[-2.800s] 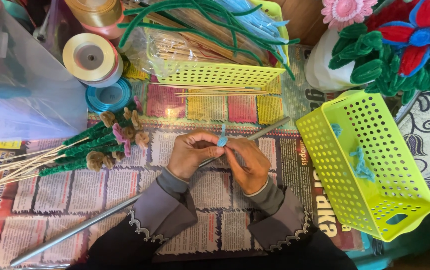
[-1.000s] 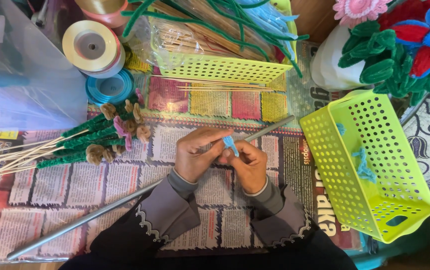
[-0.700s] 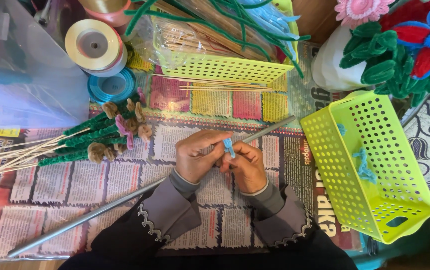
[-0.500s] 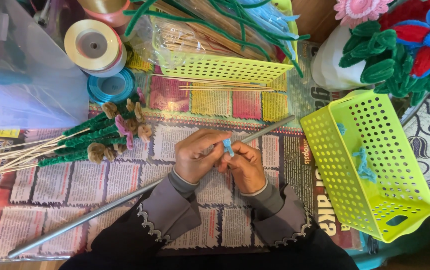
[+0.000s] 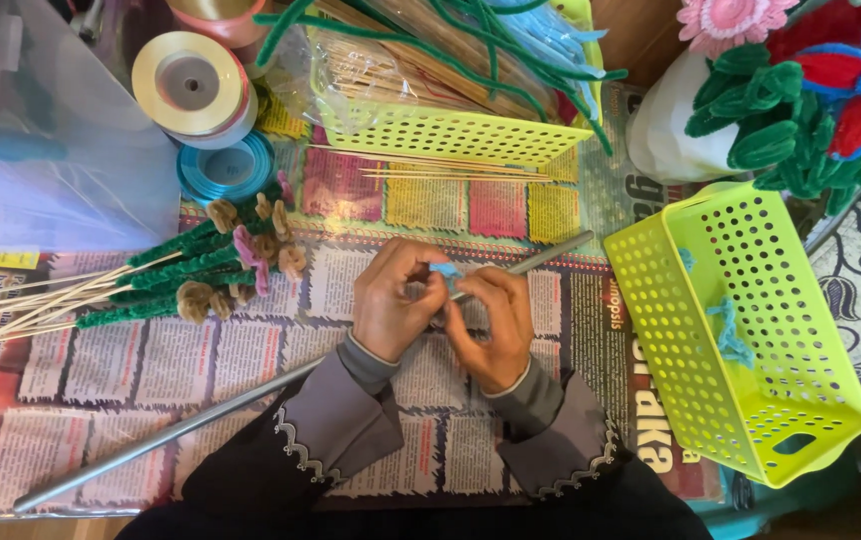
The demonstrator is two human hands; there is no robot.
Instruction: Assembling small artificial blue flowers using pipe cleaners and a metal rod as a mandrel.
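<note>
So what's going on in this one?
A person sits at a newspaper-covered table, both hands together over a long grey rod. The left hand and right hand pinch a small blue pipe-cleaner piece between their fingertips. Finished green-stemmed flowers lie to the left; a yellow basket holding another blue piece sits to the right.

grey sleeves (image 5: 351,420), scalloped embroidered cuffs, bare hands

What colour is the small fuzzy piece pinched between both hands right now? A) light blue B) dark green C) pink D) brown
A: the fuzzy piece in the grip of the left hand and right hand is light blue.
</note>
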